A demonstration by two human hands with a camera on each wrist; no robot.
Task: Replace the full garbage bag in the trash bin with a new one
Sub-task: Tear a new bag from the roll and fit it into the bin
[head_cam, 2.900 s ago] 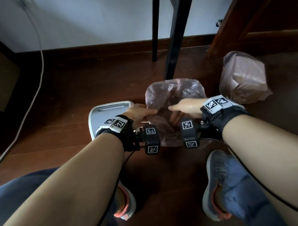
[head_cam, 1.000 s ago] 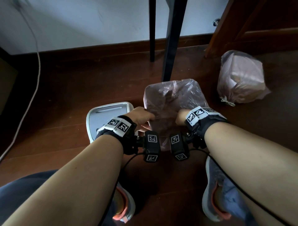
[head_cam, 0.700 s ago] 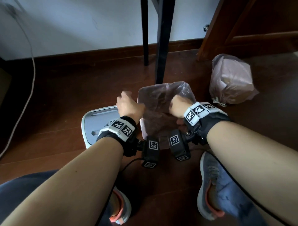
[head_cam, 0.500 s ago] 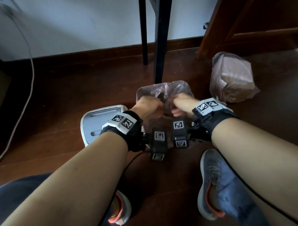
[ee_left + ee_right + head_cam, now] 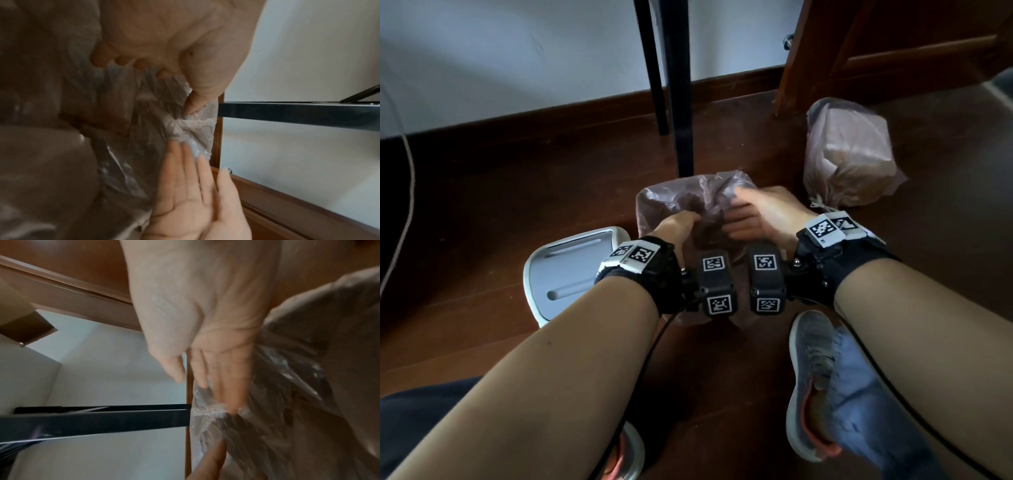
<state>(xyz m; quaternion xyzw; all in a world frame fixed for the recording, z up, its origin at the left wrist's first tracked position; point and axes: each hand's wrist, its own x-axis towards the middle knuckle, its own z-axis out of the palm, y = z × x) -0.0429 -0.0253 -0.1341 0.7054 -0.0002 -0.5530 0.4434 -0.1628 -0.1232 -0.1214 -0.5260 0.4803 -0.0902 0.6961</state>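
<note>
Film of the new bag (image 5: 688, 195) lies bunched under both my hands, over the bin mouth straight ahead. My left hand (image 5: 676, 224) pinches a fold (image 5: 191, 120) between thumb and curled fingers, so it is the nearer one to the work. My right hand (image 5: 760, 214) lies flat, fingers (image 5: 185, 164) straight and close together, pressing the plastic just beside that pinch. I judge the rim to lie outward from my fingertips. Lid (image 5: 571, 274) sits left of my wrist; the tied full bag (image 5: 849, 154) is well off right.
</note>
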